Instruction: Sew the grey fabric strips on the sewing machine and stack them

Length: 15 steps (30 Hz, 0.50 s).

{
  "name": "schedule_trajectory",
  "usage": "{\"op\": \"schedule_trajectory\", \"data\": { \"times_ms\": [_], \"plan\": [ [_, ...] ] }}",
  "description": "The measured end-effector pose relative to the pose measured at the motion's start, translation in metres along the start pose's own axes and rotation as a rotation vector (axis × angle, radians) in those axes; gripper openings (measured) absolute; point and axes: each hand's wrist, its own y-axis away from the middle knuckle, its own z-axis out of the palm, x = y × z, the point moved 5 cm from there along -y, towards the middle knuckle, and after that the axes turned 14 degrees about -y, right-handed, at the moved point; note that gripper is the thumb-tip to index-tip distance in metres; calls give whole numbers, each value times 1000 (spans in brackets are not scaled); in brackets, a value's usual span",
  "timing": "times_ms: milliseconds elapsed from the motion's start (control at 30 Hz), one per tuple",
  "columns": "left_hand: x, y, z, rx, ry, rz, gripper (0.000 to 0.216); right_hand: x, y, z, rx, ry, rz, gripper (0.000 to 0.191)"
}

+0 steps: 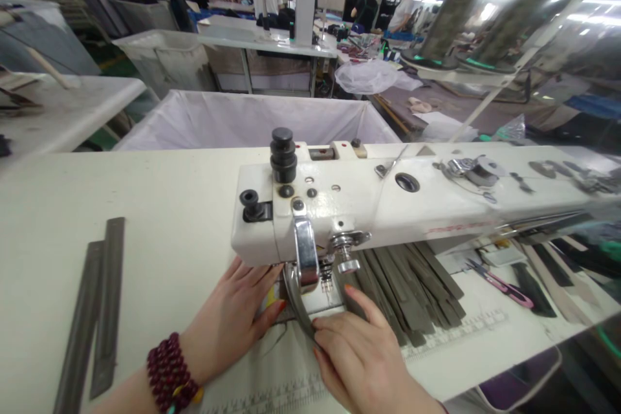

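Right hand: (359,356) thumb and curled fingers pinch the near end of a grey-olive fabric strip (299,307).
Strip: bends around beside the presser foot, under the sewing machine's (359,194) head.
Left hand: (228,314) fingers laid out, uncurled, some tips hidden behind the head.
Good handling: I'd guide that curve gently, fingertips clear of the needle.
Tabletop: (169,207) pale; more strips (398,284) piled right, pink-handled snips (507,288) beyond.
Workshop: lined bin (262,116) behind, people working farther off.
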Motion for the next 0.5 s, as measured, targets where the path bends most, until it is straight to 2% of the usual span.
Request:
{"op": "schedule_trajectory", "data": {
  "times_ms": [300,500],
  "plan": [
    [-3,-2,0,-31,82,-13,33,16,-17,17,-170,93,23,12],
    [-5,-3,3,-20,73,3,40,28,-28,36,-251,190,-31,14]
  ]
}}
